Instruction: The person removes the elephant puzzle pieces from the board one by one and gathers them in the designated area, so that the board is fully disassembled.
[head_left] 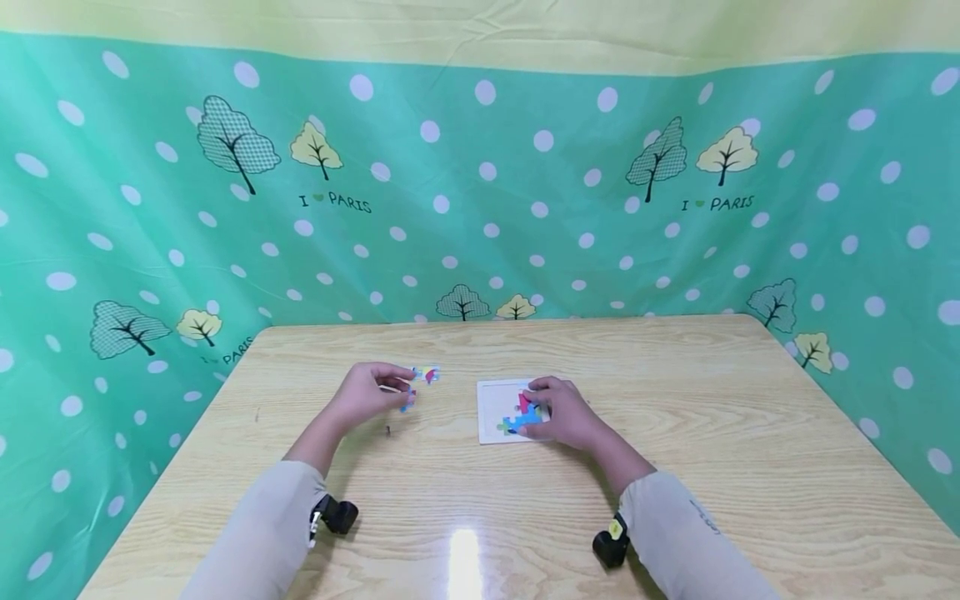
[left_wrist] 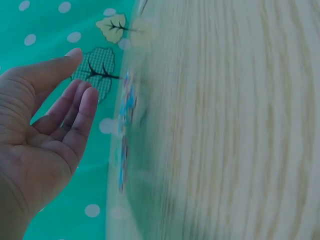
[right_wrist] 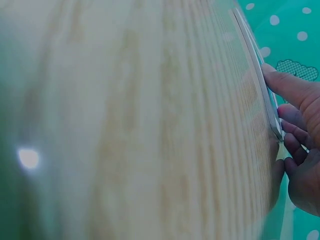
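Observation:
My left hand (head_left: 369,392) hovers over the table left of centre, thumb and fingers apart with nothing visible between them. By its fingertips lie colourful jigsaw pieces: one piece (head_left: 428,374) with red and yellow, and another (head_left: 408,400) partly covered by the hand. The left wrist view shows the pieces (left_wrist: 126,107) edge-on beyond the fingers. A white puzzle tray (head_left: 489,408) lies flat at the centre, with joined blue, red and green pieces (head_left: 517,419) in its right part. My right hand (head_left: 564,414) holds the tray's right side with curved fingers and thumb, hiding some pieces.
The wooden table (head_left: 465,483) extends around the tray to a green dotted curtain (head_left: 480,225) behind it. A small dark object (head_left: 387,431) lies below my left hand. Black wrist cameras (head_left: 341,516) hang under both sleeves.

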